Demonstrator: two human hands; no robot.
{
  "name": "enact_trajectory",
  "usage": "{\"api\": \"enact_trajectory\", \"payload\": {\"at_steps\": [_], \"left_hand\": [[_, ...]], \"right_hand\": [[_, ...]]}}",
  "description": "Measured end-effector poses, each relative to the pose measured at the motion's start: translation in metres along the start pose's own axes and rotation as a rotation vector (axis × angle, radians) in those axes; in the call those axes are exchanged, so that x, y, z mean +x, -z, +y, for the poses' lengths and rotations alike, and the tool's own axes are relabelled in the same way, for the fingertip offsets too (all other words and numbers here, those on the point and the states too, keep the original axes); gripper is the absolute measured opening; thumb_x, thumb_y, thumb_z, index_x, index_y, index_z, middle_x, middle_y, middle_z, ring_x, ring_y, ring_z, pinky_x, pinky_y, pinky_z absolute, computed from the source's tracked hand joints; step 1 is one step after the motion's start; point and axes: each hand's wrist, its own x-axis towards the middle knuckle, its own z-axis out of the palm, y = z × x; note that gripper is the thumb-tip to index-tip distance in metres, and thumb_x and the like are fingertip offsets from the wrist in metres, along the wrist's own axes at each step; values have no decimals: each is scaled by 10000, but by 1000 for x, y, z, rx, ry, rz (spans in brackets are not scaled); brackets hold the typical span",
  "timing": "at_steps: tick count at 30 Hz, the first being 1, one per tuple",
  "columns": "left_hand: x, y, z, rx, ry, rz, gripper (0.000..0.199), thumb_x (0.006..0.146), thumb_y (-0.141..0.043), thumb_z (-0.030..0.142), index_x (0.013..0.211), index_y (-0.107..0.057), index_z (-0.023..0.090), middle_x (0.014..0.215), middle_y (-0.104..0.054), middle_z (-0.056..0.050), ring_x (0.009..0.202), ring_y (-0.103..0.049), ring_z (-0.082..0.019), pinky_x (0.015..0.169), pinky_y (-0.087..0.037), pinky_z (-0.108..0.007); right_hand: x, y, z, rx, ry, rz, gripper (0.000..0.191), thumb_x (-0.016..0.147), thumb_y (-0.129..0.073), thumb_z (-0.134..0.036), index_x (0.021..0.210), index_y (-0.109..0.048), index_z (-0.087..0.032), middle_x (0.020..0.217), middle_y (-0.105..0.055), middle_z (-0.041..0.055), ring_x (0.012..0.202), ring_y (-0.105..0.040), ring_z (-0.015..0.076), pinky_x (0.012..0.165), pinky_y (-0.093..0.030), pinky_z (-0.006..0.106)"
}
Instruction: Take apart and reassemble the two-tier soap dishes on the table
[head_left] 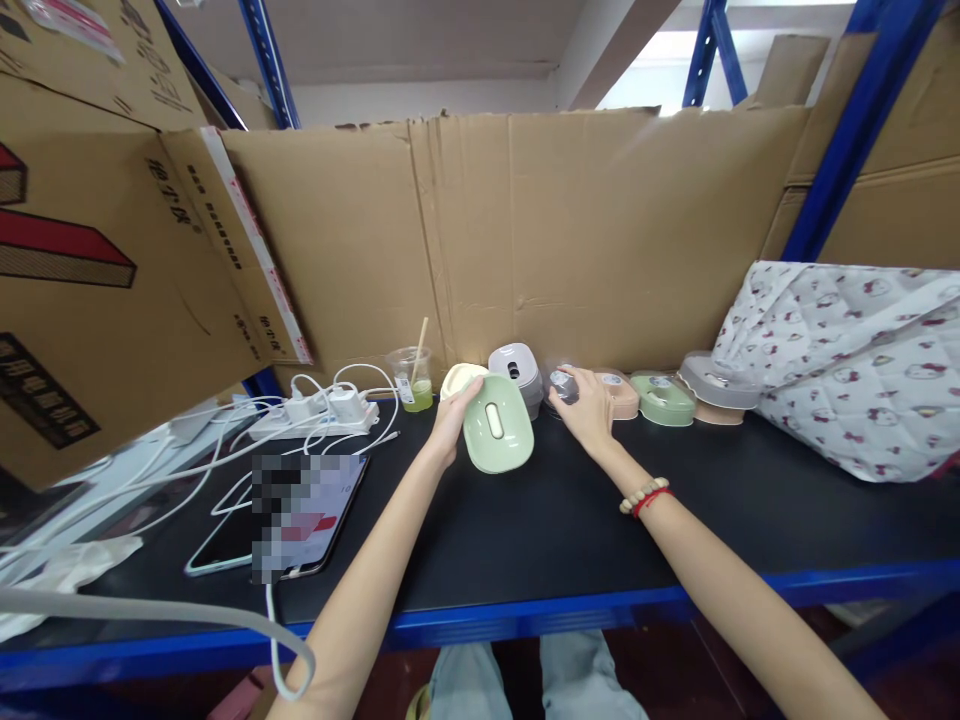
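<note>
My left hand (452, 418) is closed on the edge of a light green soap dish (514, 440), shallow with rounded corners and a pale oval slot in its middle. The dish is held tilted towards me above the black tabletop. Behind it are a cream dish (459, 379), partly hidden, and a grey stack (516, 361) whose top piece has a dark slot. My right hand (590, 408) has its fingers curled round a dark grey soap box (564, 386) with a clear cover. To its right stand a peach box (622, 396) and a green box (663, 400), both with clear covers.
A grey-and-peach stack (718, 388) stands beside a patterned white bag (855, 370). Left are a cup with a straw (417, 390), a power strip (315, 420) with trailing white cables, and two phones (330, 520). Cardboard (600, 230) walls the back; a blue rail (525, 612) edges the front.
</note>
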Motion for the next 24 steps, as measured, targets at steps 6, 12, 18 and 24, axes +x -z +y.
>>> {"api": "enact_trajectory", "payload": {"at_steps": [6, 12, 18, 24], "left_hand": [[-3, -3, 1, -19, 90, -42, 217, 772, -593, 307, 882, -668, 135, 839, -654, -62, 775, -622, -183, 652, -498, -224], [-5, -3, 6, -131, 133, -85, 217, 726, -557, 223, 912, -630, 136, 787, -634, -40, 674, -605, -157, 556, -498, -217], [-6, -3, 8, -312, 122, -186, 204, 726, -532, 115, 918, -583, 165, 815, -607, -5, 643, -581, -100, 556, -504, -182], [-5, -3, 5, -310, 97, -192, 267, 719, -560, 101, 969, -554, 194, 899, -597, -4, 693, -584, -94, 639, -525, -205]], "right_hand": [[0, -16, 40, -253, 20, -77, 523, 663, -652, -405, 1134, -606, -185, 1134, -535, 188, 1061, -508, 365, 848, -397, 552], [0, -22, 53, -256, 95, -3, 389, 748, -567, -434, 1053, -638, -203, 1057, -524, 153, 963, -553, 311, 788, -443, 498], [2, -20, 53, -205, 87, -14, 373, 762, -552, -448, 1037, -656, -220, 1030, -529, 134, 942, -552, 307, 752, -467, 472], [7, -12, 42, -32, 43, 23, 362, 797, -497, -436, 1029, -658, -209, 1025, -508, 119, 1002, -514, 284, 854, -435, 480]]}}
